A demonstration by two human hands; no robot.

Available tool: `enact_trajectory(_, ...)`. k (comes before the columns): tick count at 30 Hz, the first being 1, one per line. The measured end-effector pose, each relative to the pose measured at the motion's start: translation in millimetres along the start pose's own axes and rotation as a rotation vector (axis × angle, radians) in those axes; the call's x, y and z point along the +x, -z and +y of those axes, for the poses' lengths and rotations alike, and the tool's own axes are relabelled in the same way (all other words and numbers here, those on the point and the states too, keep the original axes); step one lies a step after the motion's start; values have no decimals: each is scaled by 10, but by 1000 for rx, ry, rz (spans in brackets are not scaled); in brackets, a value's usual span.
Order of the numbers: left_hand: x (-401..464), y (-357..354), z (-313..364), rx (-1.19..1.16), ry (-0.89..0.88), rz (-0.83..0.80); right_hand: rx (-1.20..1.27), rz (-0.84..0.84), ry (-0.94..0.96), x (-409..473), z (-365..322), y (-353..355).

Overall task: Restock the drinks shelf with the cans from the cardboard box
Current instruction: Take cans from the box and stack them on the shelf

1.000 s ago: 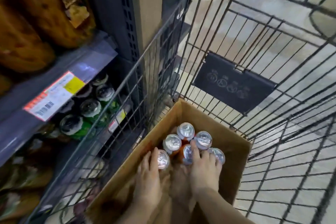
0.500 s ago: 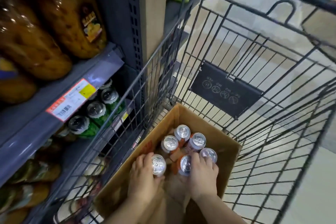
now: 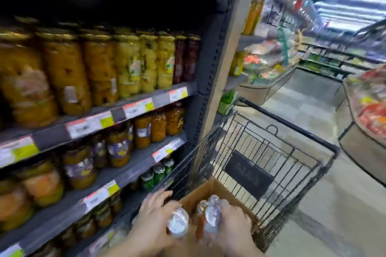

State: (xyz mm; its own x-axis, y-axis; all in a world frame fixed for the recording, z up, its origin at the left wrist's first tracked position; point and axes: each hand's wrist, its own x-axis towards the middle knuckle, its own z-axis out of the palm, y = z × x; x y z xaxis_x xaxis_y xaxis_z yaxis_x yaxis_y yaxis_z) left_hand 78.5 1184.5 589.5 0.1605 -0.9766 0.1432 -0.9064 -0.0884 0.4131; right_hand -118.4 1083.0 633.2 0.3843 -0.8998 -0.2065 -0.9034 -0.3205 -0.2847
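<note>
Left hand [image 3: 153, 222]: fingers curled round a can [image 3: 178, 225], which it grips by the side; the silver top faces the camera. The fingertips reach toward the cart's left wall.

Right hand [image 3: 235, 229]: fingers wrapped round a second can [image 3: 212, 218], held just beside the first. The two cans are near each other; motion blur hides whether they touch.

Both hands are above the near end of the box [image 3: 234, 196]. More cans [image 3: 215, 200] stand inside it, just beyond the right hand; blur makes their count unreadable.

The box sits in a wire cart [image 3: 292, 173], against the cart's left wall. A dark plate [image 3: 248, 174] hangs on the cart's far wall.

The cart is parked just beside the shelf unit [image 3: 217, 69] on the left. Shelf contents, top to bottom:
- tall jars [image 3: 125, 64] of yellow and orange preserves;
- shorter jars [image 3: 142, 131], some with purple labels;
- green cans [image 3: 158, 173] at the right end of the next shelf down, close to the left hand.

Price tags [image 3: 135, 108] line the shelf edges. To the right, an aisle floor [image 3: 313, 110] runs past display bins [image 3: 369, 110], all blurred.
</note>
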Motion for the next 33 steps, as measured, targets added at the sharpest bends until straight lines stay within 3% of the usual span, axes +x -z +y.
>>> enact_trajectory(3,-683,657,72,-20,97,-16,-29,43,200,-515,-349,244)
enact_trajectory(12,-2907,2396,46,153,383,163,46,42,781,-2040,-2058,372)
enact_trajectory(21,-5687,3648,-167,231,655,331,108,-202,1173,-4075,-4037,-159)
enact_trajectory(26,-7308,4221,-341,77,779,387,232,-346,1333,-5405,-5069,-551)
enact_trajectory(30,-8327,4676,-446,-52,854,538,343,-421,1428,-6277,-5786,-747)
enact_trajectory(33,-8956,4954,-533,-142,882,701,434,-582,1455,-6771,-6328,-830)
